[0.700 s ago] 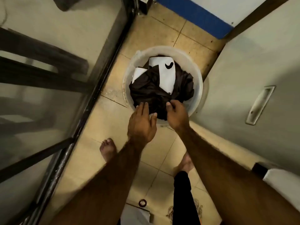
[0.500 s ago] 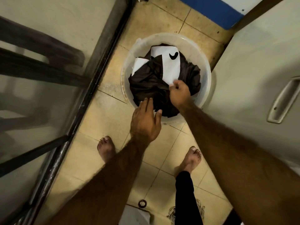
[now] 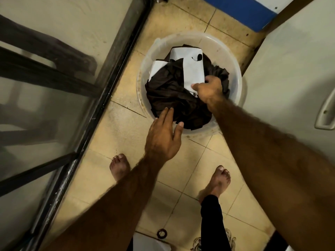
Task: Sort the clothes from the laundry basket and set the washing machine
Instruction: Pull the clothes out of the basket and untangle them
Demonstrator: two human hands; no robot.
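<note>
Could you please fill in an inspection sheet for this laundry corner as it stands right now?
Surface: tiled floor, stained near the basket.
Job's things: translucent basket on the floor, holding a dark brown garment with white panels.
Clutter: small dark ring on the floor near the feet.
Grippers: left hand flat, fingertips at the garment's near edge; right hand grips the garment beside a white panel.
Cables: nothing seen.
Surroundings: glass door left; pale panel with a handle right.

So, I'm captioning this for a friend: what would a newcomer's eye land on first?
The round translucent laundry basket on the tiled floor, heaped with clothes: dark brown, plus a white piece bearing a black mark. The right hand grips the clothes where white meets brown; the left hand, fingers straight, is at the basket's near rim.
</note>
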